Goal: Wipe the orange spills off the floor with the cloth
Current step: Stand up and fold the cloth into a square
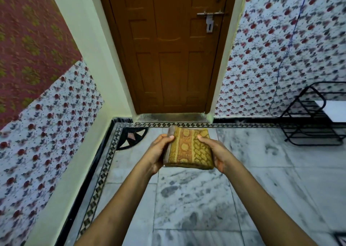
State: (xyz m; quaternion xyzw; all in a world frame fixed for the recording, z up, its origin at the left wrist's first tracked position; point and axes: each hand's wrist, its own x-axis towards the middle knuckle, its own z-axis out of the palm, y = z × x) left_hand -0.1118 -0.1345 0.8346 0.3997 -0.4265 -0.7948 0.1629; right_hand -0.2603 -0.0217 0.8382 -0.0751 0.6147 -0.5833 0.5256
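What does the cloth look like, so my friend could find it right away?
Start at the brown door, then look down above the marble floor. Between the left hand and right hand sits the cloth, folded square. It alone is yellow-gold with an orange patterned stripe.

We hold the folded cloth (188,149) between our left hand (157,152) and right hand (218,154), above the floor (196,199). Ahead stands the door (168,49); a wire rack (312,118) sits at the floor's far right edge.
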